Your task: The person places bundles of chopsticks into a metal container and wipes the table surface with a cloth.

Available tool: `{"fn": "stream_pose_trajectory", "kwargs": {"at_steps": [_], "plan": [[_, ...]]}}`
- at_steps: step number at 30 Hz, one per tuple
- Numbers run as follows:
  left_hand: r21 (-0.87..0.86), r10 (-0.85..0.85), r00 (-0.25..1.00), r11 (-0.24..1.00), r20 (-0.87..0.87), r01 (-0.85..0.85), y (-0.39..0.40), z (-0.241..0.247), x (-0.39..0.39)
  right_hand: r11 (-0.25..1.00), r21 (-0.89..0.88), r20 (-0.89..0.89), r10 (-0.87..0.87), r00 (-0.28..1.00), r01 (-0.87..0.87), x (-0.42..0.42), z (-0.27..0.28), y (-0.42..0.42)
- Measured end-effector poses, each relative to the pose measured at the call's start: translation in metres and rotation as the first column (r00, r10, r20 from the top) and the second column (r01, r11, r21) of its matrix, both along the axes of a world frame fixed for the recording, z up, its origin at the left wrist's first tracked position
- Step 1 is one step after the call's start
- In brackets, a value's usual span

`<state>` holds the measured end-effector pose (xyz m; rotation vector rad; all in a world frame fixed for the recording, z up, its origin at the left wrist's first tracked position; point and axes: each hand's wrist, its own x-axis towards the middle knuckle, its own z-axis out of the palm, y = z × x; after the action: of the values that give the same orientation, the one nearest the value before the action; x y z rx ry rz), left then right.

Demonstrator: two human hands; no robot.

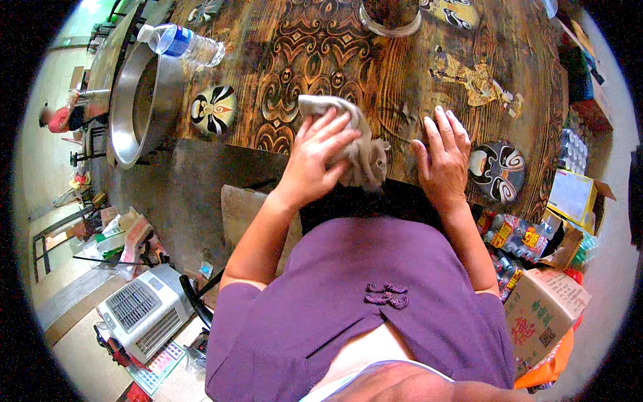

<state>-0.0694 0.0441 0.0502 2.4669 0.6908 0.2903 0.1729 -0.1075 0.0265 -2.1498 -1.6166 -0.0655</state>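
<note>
A light grey-brown cloth lies crumpled on the carved wooden table, its lower end at the table's near edge. On it rests my left hand, palm down, the fingers slightly spread and part of the cloth beneath them. To the right, my right hand lies flat on the wood with nothing in it, close to a round painted mask picture. Another mask picture is set in the tabletop on the left, and a painted figure lies beyond my right hand.
A large metal basin stands at the left, with a plastic water bottle lying beside its rim. A round vessel is at the far side. Cardboard boxes and bottle packs are at the right. A person is far left.
</note>
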Motion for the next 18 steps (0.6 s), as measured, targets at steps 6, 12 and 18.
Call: {"fn": "stream_pose_trajectory", "kwargs": {"at_steps": [6, 12, 18], "plan": [[0.209, 0.254, 0.951, 0.935, 0.174, -0.288, 0.060, -0.035, 0.086, 0.999, 0.039, 0.016, 0.017, 1.000, -0.018, 0.001, 0.001, 0.004], [0.141, -0.064, 0.983, 0.989, 0.169, 0.040, 0.019, -0.023, 0.083, 0.999, 0.046, 0.005, 0.020, 1.000, -0.021, 0.006, -0.010, -0.002], [-0.002, -0.082, 0.996, 0.997, -0.042, 0.082, -0.010, 0.011, -0.009, 0.993, 0.120, -0.102, 0.025, 0.994, -0.012, 0.006, -0.009, -0.003]]}}
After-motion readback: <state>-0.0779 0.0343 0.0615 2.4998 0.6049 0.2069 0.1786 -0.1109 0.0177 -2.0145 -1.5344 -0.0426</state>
